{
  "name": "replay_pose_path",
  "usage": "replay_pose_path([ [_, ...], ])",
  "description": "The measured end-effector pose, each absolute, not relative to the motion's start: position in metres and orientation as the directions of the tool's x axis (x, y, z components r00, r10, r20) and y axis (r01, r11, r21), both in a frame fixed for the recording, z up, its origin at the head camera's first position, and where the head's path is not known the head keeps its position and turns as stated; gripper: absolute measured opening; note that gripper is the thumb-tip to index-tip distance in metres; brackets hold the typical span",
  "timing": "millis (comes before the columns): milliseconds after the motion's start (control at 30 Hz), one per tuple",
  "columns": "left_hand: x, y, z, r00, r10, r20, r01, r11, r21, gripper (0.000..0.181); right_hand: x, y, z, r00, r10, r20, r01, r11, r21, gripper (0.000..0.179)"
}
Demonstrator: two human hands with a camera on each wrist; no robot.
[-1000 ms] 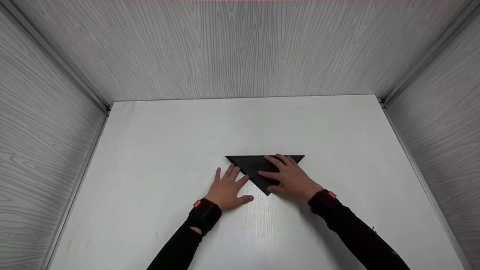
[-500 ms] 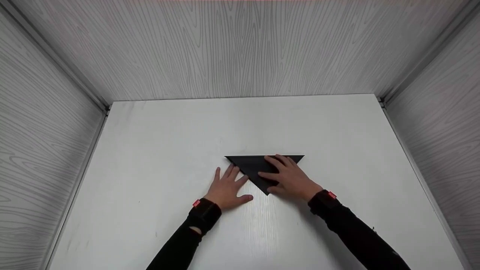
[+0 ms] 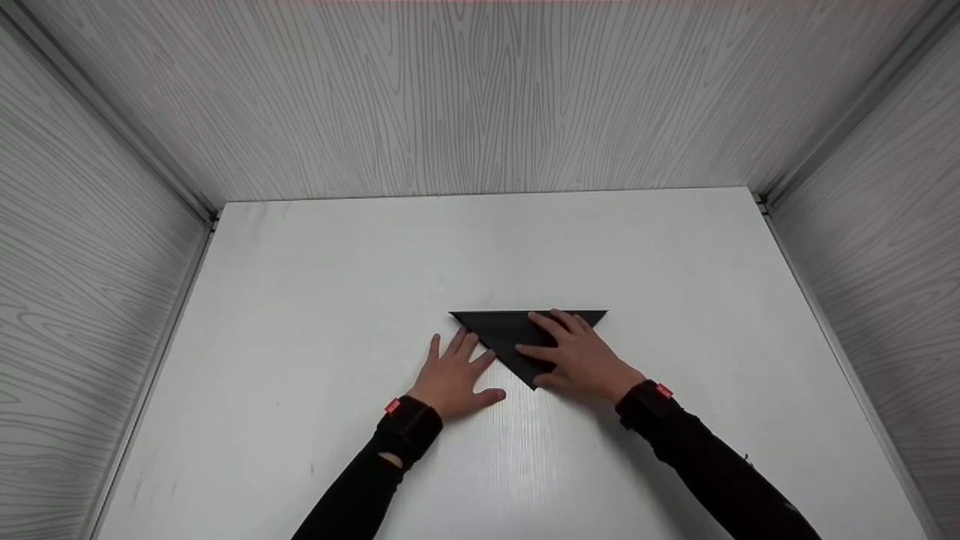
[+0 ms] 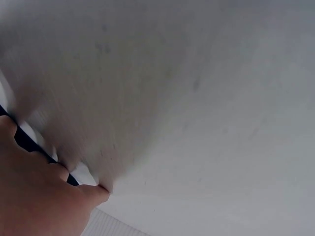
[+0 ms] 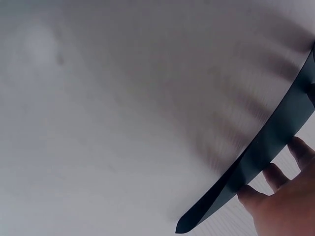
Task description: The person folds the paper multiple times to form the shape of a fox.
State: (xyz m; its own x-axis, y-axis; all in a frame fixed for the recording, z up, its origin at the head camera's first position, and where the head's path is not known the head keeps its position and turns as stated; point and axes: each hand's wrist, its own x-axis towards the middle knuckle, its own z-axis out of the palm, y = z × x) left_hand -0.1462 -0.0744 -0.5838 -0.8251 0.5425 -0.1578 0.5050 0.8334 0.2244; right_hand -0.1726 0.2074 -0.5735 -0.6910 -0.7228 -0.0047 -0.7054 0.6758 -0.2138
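A black sheet, folded into a triangle (image 3: 487, 324), lies on the white table with its long straight edge at the far side and one corner toward the person. My left hand (image 3: 450, 382) rests flat beside it, fingers spread, fingertips right at the triangle's left slanted edge. The thumb points out to the right over bare table. Across the right half of the triangle lies my right hand (image 3: 585, 360), its spread fingers covering part of the sheet. A narrow dark strip of the sheet (image 5: 261, 147) shows in the right wrist view, with two layers parting toward its tip.
The white tabletop (image 3: 337, 300) surrounds the hands on every side. A grey wood-grain panel (image 3: 480, 97) rises along its far edge, and similar side panels stand at left (image 3: 82, 300) and right (image 3: 877, 240). Both wrists wear black bands.
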Motion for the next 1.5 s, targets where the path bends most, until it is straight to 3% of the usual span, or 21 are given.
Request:
replay_pose_path([
  [1133,-0.148,-0.078,-0.576,-0.823,0.54,-0.178,0.496,0.835,0.24,0.078,-0.178,0.209,-0.574,-0.672,-0.739,-0.049,-0.703,0.657,-0.272,0.058],
  [1200,-0.149,-0.079,-0.575,-0.829,0.543,-0.134,0.509,0.832,0.221,0.074,-0.177,0.209,-0.573,-0.671,-0.74,-0.057,-0.703,0.658,-0.271,0.057],
  [1333,-0.151,-0.079,-0.572,-0.836,0.544,0.076,0.549,0.823,0.145,0.041,-0.176,0.209,-0.571,-0.682,-0.727,-0.08,-0.687,0.674,-0.271,0.057],
  [1433,-0.152,-0.076,-0.571,-0.795,0.566,0.217,0.595,0.797,0.104,0.023,-0.175,0.209,-0.57,-0.689,-0.721,-0.082,-0.68,0.681,-0.271,0.057],
  [1500,-0.151,-0.072,-0.571,-0.761,0.601,0.243,0.634,0.769,0.085,0.021,-0.175,0.209,-0.571,-0.687,-0.723,-0.078,-0.684,0.679,-0.266,0.057],
])
